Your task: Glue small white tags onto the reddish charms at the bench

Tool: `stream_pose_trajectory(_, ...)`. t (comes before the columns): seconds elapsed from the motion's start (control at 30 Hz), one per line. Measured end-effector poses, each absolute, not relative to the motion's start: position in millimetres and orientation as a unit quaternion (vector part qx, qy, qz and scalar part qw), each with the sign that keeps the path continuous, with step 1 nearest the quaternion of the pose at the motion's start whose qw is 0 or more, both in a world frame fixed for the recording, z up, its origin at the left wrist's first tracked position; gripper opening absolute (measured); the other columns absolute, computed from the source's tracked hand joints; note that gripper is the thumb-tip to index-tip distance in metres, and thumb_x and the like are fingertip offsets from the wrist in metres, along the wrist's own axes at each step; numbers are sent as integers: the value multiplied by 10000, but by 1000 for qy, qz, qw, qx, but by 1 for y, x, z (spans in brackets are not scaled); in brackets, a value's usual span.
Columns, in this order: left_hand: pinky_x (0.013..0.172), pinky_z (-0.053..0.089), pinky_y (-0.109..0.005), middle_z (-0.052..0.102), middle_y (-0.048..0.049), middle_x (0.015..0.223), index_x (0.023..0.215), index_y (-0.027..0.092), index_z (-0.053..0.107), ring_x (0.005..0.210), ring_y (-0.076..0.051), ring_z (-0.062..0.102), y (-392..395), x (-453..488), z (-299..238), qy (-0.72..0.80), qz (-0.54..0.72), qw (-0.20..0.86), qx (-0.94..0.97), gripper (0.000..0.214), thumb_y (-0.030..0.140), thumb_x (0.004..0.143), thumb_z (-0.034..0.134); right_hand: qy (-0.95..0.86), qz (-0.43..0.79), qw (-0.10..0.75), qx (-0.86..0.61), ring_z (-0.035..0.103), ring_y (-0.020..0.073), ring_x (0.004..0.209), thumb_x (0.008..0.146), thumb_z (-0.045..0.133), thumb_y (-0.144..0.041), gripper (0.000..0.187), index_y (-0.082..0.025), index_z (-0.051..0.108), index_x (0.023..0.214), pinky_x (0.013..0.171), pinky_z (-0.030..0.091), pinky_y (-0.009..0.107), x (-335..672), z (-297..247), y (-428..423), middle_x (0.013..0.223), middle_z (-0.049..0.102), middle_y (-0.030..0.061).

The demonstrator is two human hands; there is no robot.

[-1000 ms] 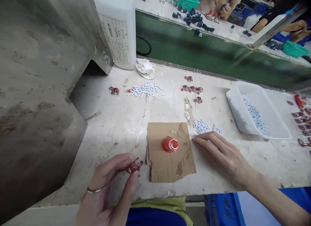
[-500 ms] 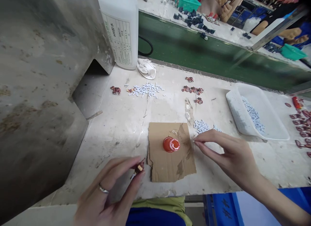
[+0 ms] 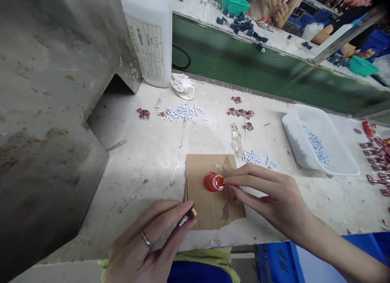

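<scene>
My left hand pinches a small brown figurine with pale yellow and whitish parts, just over the left edge of a cardboard piece. On that cardboard a small red cup with shiny liquid at its mouth leans to the right. My right hand has its thumb and fingertips pressed together at the cup's rim; whatever lies between them is hidden. Behind the right hand are a pile of tiny pale-blue pieces and a smaller cluster.
A large white bottle and a crumpled white cloth stand at the back. More pale-blue pieces and brown figurines lie mid-table. A white plastic tub sits right. A metal housing bounds the left. Other people work beyond the green partition.
My right hand has moved left from the cardboard's right edge to the red cup's rim. My left hand, with the figurine, has shifted right to the cardboard.
</scene>
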State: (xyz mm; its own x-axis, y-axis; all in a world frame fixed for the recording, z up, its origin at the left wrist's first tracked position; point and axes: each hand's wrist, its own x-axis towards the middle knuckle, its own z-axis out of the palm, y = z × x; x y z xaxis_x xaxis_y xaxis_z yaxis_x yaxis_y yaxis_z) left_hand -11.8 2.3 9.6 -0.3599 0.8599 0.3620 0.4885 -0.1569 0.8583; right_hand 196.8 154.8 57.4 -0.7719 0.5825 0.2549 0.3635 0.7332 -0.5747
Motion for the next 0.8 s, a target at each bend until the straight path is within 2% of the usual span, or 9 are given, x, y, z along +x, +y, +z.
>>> stream_pose_trajectory(0.2, 841, 634, -138, 776, 112, 1045, 1146, 351, 675, 863, -62, 757, 9, -6, 15, 637, 510, 147, 559, 274, 172, 941, 703, -890, 264, 255, -271, 730, 182, 862, 978, 660, -52, 229, -240, 737, 1084, 704, 603, 289, 194, 64, 147, 995, 756, 55)
stream_pose_trajectory(0.33, 876, 600, -89, 776, 127, 1033, 1119, 330, 675, 865, -31, 752, 14, -2, 18, 613, 524, 153, 571, 255, 154, 937, 709, -852, 340, 292, -271, 738, 170, 833, 943, 681, -32, 255, -251, 751, 1053, 686, 607, 271, 187, 70, 133, 940, 765, 27)
stream_pose_trajectory(0.53, 894, 594, -70, 780, 173, 1070, 1141, 376, 674, 893, -25, 764, 15, 3, 13, 614, 528, 179, 559, 225, 234, 968, 686, -799, 453, 303, -256, 758, 174, 905, 934, 700, -36, 235, -247, 757, 1019, 800, 639, 295, 173, 67, 117, 981, 797, 21)
stream_pose_trajectory(0.8, 925, 584, -74, 780, 164, 1084, 1139, 350, 686, 897, -30, 765, 12, 2, 11, 604, 534, 168, 568, 253, 201, 939, 727, -821, 433, 282, -243, 757, 175, 900, 966, 682, -56, 223, -244, 736, 1075, 794, 654, 284, 175, 62, 117, 1008, 772, 32)
